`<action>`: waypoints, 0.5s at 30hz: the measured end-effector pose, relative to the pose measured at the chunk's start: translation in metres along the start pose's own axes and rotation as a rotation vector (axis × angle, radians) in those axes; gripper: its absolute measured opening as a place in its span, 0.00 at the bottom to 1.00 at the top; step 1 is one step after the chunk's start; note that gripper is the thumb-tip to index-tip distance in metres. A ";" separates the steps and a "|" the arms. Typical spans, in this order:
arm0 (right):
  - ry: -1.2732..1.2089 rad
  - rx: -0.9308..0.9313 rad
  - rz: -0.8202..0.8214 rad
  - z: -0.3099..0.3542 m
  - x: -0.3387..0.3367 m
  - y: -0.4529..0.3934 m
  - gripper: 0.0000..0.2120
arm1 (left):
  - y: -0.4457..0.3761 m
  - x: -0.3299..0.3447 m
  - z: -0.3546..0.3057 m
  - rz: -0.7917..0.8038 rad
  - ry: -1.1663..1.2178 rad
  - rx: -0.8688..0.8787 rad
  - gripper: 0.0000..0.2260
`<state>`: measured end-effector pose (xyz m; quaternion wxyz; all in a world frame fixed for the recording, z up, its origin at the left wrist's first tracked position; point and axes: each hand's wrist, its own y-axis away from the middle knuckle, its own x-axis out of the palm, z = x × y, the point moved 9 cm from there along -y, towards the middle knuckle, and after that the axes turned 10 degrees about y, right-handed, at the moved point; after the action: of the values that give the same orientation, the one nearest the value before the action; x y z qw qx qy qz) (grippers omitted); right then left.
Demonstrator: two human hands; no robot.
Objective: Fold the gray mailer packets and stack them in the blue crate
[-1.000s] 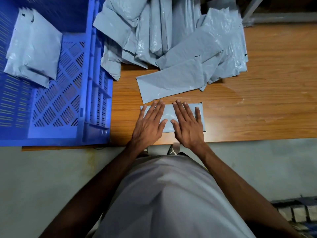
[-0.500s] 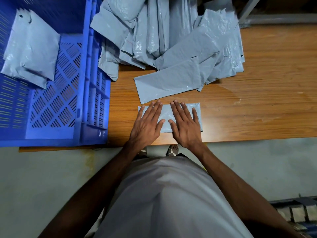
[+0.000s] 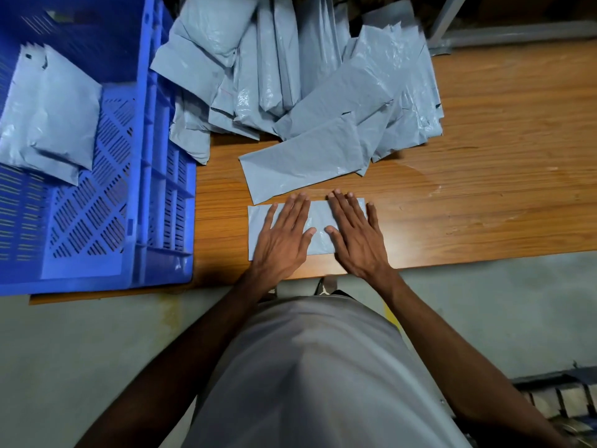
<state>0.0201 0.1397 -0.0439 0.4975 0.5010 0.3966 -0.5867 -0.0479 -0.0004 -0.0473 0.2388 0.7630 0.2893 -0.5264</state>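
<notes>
Item 1: folded gray mailer packet (image 3: 318, 229), flat on wooden table (image 3: 484, 176) nr front edge, long side running L–R. Both hands on top of it.

Item 2: left hand (image 3: 284, 240), palm down, fingers straight & spread, pressing left half of packet; grasps nothing. Fingertips reach packet's far edge.

Item 3: right hand (image 3: 355, 236), palm down, fingers straight, pressing right half; also grasps nothing. Little finger lies at packet's right end. Thumbs of both hands point at each other, small gap btwn them over packet's middle.

Item 4: loose flat mailer (image 3: 303, 160), unfolded, lying at a slant just beyond item 1; whether near corner touches it, cannot tell.

Item 5: pile of gray mailers (image 3: 290, 69), unfolded, heaped at back of table, fanned out, overlapping; left side of pile up against crate wall.

Item 6: blue crate (image 3: 151, 189), perforated floor & walls, on table's left end, well left of hands.

Item 7: stacked packets in crate (image 3: 48, 114), folded, at far-left part of floor; count unclear, at least two layers visible.

Misc: person's pale shirt (image 3: 316, 367) fills lower centre.
</notes>
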 end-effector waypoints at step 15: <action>0.010 -0.006 0.035 -0.002 0.002 -0.005 0.29 | -0.005 -0.003 -0.004 -0.032 0.020 0.007 0.28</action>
<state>0.0155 0.1420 -0.0468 0.5071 0.5095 0.3918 -0.5743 -0.0493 0.0051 -0.0429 0.2246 0.7644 0.3020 -0.5235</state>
